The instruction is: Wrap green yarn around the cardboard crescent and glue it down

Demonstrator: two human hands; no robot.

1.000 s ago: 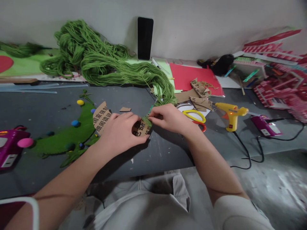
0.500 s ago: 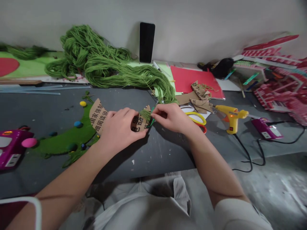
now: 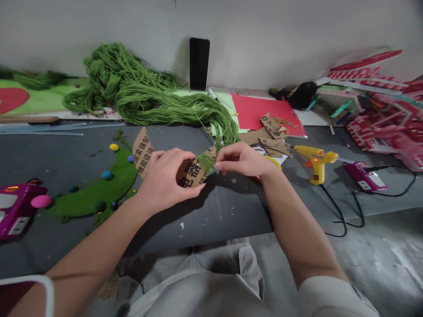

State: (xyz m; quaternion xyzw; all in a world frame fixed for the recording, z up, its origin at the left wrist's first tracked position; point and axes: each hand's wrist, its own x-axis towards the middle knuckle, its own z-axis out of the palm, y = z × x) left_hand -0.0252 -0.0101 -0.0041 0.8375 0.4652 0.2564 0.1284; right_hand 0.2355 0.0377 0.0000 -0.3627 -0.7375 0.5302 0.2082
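My left hand (image 3: 167, 178) grips a curved strip of brown cardboard (image 3: 142, 149) printed with black characters, lifted a little above the dark table (image 3: 224, 207). Green yarn (image 3: 207, 162) is wound around the strip's right end. My right hand (image 3: 243, 160) pinches that yarn at the end of the strip. The strand leads back to a big heap of green yarn (image 3: 148, 99) along the wall.
A green felt crescent with coloured pompoms (image 3: 99, 189) lies at the left, beside a purple device (image 3: 15, 207). A yellow glue gun (image 3: 315, 160), cardboard scraps (image 3: 274, 132), red paper (image 3: 264, 110), scissors half hidden under my right hand, and a phone (image 3: 199, 64) against the wall are nearby.
Both hands have raised the cardboard strip slightly and tilted it up. My right hand has shifted along the yarn at the strip's end, covering more of the scissors.
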